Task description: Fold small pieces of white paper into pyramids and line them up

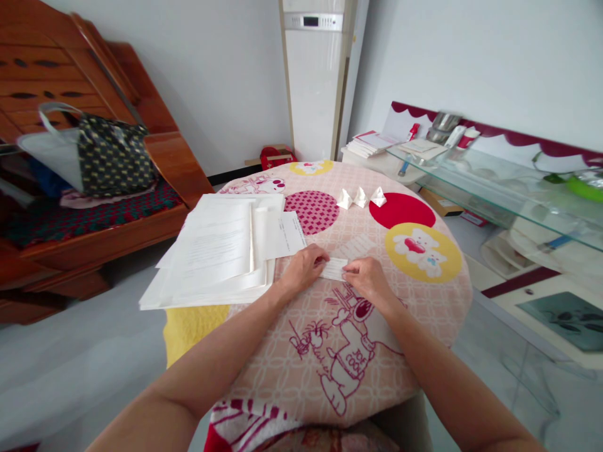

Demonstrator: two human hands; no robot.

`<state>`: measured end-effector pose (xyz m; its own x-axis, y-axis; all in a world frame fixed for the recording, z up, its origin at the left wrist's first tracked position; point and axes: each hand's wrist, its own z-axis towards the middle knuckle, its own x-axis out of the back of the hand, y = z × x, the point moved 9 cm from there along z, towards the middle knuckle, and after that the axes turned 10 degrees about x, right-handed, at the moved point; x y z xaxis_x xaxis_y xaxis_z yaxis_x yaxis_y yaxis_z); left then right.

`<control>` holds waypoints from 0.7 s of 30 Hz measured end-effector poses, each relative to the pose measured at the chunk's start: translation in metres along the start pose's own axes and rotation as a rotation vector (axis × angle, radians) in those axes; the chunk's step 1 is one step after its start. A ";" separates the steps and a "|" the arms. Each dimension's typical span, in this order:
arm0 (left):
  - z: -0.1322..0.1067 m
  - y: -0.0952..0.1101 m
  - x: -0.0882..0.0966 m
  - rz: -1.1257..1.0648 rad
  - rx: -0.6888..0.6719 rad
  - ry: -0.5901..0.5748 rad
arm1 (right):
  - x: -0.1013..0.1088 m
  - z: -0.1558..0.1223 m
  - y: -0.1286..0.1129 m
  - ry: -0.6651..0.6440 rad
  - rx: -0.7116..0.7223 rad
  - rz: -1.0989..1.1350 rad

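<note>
A small white slip of paper point(334, 269) with printed lines lies between my hands, low over the patterned tablecloth. My left hand point(304, 265) pinches its left end with fingers curled. At the right end, my right hand point(370, 276) grips the edge between thumb and fingers. Just beyond it is another pale printed paper piece point(358, 246), flat on the cloth. Three folded white paper shapes point(360, 197) stand in a row farther back. Left of my hands, a thick stack of printed paper sheets point(211, 245) spreads out, with a smaller printed sheet point(285, 235) on its right side.
The round table wears a cartoon-print tablecloth point(282, 339). At right stands a glass-topped shelf unit point(509, 194) holding books point(370, 144) and metal containers. To the left, a wooden bench point(174, 169) carries a dotted bag point(113, 154). A tall white cabinet unit point(313, 88) stands behind.
</note>
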<state>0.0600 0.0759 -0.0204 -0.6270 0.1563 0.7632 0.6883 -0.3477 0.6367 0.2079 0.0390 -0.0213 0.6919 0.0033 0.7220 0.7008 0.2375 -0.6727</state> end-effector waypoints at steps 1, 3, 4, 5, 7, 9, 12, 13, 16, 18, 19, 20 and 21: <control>-0.001 0.001 0.000 0.014 0.018 0.007 | 0.000 0.000 0.000 -0.006 -0.008 -0.009; -0.004 0.004 0.000 0.030 0.032 0.029 | 0.000 0.000 0.000 -0.020 -0.030 -0.034; -0.005 0.006 0.000 0.028 0.029 0.033 | -0.001 -0.001 0.001 -0.022 -0.036 -0.037; -0.006 0.007 -0.001 0.023 0.025 0.033 | -0.001 -0.001 0.001 -0.020 -0.039 -0.038; -0.006 0.005 -0.002 0.006 0.020 0.015 | 0.000 -0.001 0.001 -0.009 -0.038 -0.044; -0.004 0.001 -0.003 -0.010 0.015 -0.015 | 0.000 -0.001 0.002 0.003 -0.033 -0.046; -0.002 -0.004 -0.004 -0.025 -0.017 -0.075 | -0.001 -0.001 0.004 0.004 -0.056 -0.042; -0.002 -0.005 -0.004 -0.026 -0.027 -0.088 | -0.002 -0.002 0.004 0.002 -0.077 -0.050; -0.001 -0.006 -0.003 -0.027 -0.033 -0.076 | -0.001 -0.002 0.001 0.007 -0.140 -0.156; -0.001 -0.006 -0.003 -0.029 -0.032 -0.049 | -0.001 -0.001 -0.005 0.004 -0.156 -0.260; -0.001 -0.005 -0.003 -0.028 -0.034 -0.038 | -0.002 0.000 -0.008 -0.008 -0.158 -0.294; -0.001 -0.004 -0.003 -0.027 -0.038 -0.028 | -0.003 0.001 -0.010 -0.025 -0.157 -0.319; -0.001 -0.003 -0.004 -0.024 -0.043 -0.021 | -0.005 0.002 -0.011 -0.044 -0.156 -0.337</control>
<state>0.0593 0.0752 -0.0255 -0.6352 0.1843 0.7500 0.6565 -0.3827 0.6501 0.1961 0.0383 -0.0172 0.4121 -0.0073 0.9111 0.9084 0.0810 -0.4102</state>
